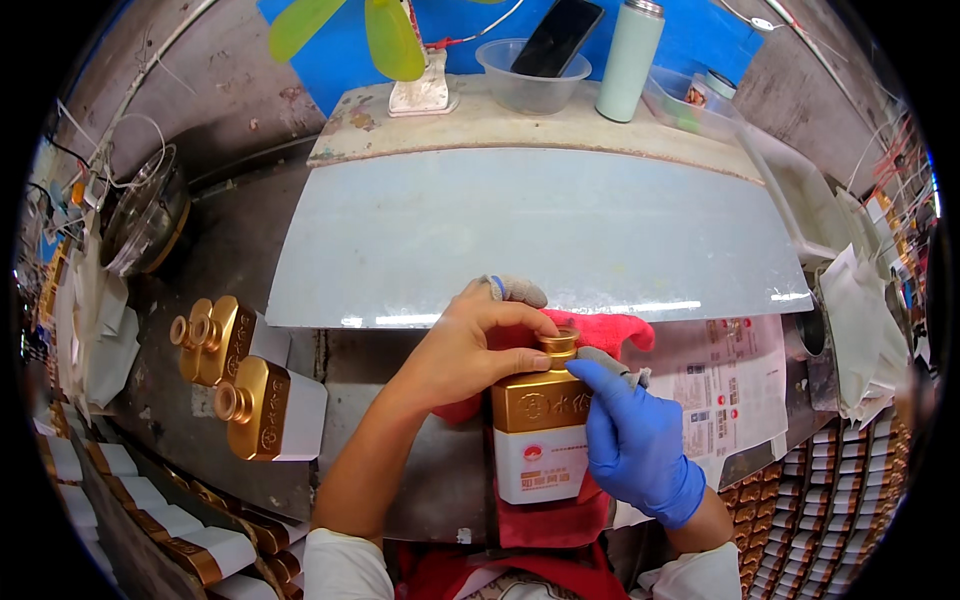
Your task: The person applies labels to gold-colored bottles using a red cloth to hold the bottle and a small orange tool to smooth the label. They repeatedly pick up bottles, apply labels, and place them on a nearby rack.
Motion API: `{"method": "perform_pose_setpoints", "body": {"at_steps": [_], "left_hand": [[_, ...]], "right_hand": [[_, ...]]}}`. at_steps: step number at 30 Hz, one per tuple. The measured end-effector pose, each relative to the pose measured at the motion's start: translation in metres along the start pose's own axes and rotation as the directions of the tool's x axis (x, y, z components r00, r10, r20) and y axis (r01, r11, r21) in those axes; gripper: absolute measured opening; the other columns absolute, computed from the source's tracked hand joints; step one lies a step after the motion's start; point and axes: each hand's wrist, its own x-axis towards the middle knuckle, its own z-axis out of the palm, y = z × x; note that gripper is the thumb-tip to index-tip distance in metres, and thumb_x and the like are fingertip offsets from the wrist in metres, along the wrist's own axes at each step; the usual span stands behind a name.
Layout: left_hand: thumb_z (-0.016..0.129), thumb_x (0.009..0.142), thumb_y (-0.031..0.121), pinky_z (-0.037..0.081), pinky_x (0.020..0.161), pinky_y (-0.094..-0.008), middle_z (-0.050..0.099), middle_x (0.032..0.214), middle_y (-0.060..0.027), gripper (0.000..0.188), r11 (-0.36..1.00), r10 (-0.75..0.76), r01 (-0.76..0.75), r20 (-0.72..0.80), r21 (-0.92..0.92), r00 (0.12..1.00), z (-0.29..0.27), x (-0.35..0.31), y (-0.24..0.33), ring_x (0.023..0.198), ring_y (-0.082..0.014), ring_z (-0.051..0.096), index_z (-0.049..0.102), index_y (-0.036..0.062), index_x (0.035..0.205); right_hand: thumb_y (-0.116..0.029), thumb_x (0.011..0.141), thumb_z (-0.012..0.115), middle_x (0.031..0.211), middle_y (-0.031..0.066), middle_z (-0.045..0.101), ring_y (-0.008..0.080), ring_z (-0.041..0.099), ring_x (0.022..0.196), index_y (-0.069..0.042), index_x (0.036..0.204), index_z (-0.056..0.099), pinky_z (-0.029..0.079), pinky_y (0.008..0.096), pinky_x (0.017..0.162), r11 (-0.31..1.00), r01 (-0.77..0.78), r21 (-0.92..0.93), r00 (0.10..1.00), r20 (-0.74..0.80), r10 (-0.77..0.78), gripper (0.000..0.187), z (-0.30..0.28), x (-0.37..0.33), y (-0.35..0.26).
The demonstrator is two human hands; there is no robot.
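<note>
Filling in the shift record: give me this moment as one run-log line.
left hand: bare, on bottle neck | right hand: blue glove, grips gold-and-white bottle | under it: red cloth | left side: three more bottles lying flat

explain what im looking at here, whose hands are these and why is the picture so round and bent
This is one picture from a wide fisheye camera worn on a person's head, looking down at their own hands; the lens bends straight edges toward the rim. The left hand is bare apart from a grey fingertip cover, and its grip is at the cap of a gold and white bottle lying on a red cloth. The right hand, in a blue glove, holds the bottle's side. Three similar bottles lie to the left on the metal bench, with printed sheets to the right. Farther back stand a plastic bowl with a phone in it and a pale green flask.
</note>
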Motion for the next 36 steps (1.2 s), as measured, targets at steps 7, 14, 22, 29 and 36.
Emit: {"method": "perform_pose_setpoints", "body": {"at_steps": [7, 14, 22, 29, 36], "left_hand": [[0.078, 0.071, 0.013, 0.039, 0.096, -0.0329, 0.058, 0.110, -0.0081, 0.026, 0.999, 0.006, -0.006, 0.006, 0.041, 1.000, -0.002, 0.002, -0.001, 0.109, -0.0232, 0.049, 0.071, 0.0110, 0.096], [0.077, 0.072, 0.008, 0.041, 0.095, -0.0323, 0.061, 0.111, -0.0092, 0.039, 0.996, 0.008, -0.021, -0.156, -0.084, 0.988, -0.014, -0.019, -0.006, 0.108, -0.0180, 0.053, 0.066, 0.0050, 0.110], [0.083, 0.066, 0.029, 0.032, 0.100, -0.0428, 0.047, 0.131, -0.0187, 0.077, 0.933, 0.330, -0.249, -0.340, 0.262, 0.881, 0.049, -0.099, -0.001, 0.117, -0.0339, 0.042, 0.048, 0.0043, 0.130], [0.078, 0.069, 0.047, 0.025, 0.104, -0.0450, 0.038, 0.139, -0.0220, 0.098, 0.876, 0.386, -0.215, -0.362, 0.431, 0.848, 0.075, -0.104, -0.016, 0.122, -0.0376, 0.035, 0.032, -0.0023, 0.140], [0.070, 0.076, 0.051, 0.023, 0.104, -0.0456, 0.039, 0.137, -0.0232, 0.100, 0.905, 0.334, -0.181, -0.379, 0.386, 0.863, 0.055, -0.103, -0.003, 0.123, -0.0348, 0.033, 0.023, -0.0078, 0.142]], "right_hand": [[-0.004, 0.090, 0.045, 0.099, 0.0181, 0.066, 0.0332, 0.065, 0.088, -0.005, 0.111, 0.055, 0.051, 0.0366, 0.076, 0.896, -0.265, 0.356, 0.959, 0.194, 0.207, 0.024, -0.021, 0.026, 0.005], [-0.002, 0.090, 0.043, 0.111, 0.0162, 0.064, 0.0310, 0.065, 0.091, -0.005, 0.113, 0.055, 0.050, 0.0334, 0.080, 0.916, -0.160, 0.369, 0.983, 0.140, 0.116, 0.027, -0.022, 0.010, 0.021], [-0.011, 0.083, 0.053, 0.117, 0.0111, 0.058, 0.0325, 0.065, 0.071, -0.013, 0.117, 0.048, 0.053, 0.0388, 0.057, 0.836, 0.486, -0.254, 0.725, 0.652, -0.223, 0.034, -0.035, 0.040, -0.003], [-0.013, 0.086, 0.051, 0.095, 0.0123, 0.058, 0.0304, 0.063, 0.060, -0.015, 0.122, 0.044, 0.046, 0.0389, 0.046, 0.735, 0.638, -0.228, 0.534, 0.819, -0.209, 0.037, -0.031, 0.079, -0.034], [-0.013, 0.087, 0.051, 0.097, 0.0156, 0.064, 0.0331, 0.065, 0.071, -0.011, 0.135, 0.039, 0.052, 0.0395, 0.058, 0.901, 0.409, -0.143, 0.662, 0.726, -0.186, 0.050, -0.046, 0.088, -0.035]]}}
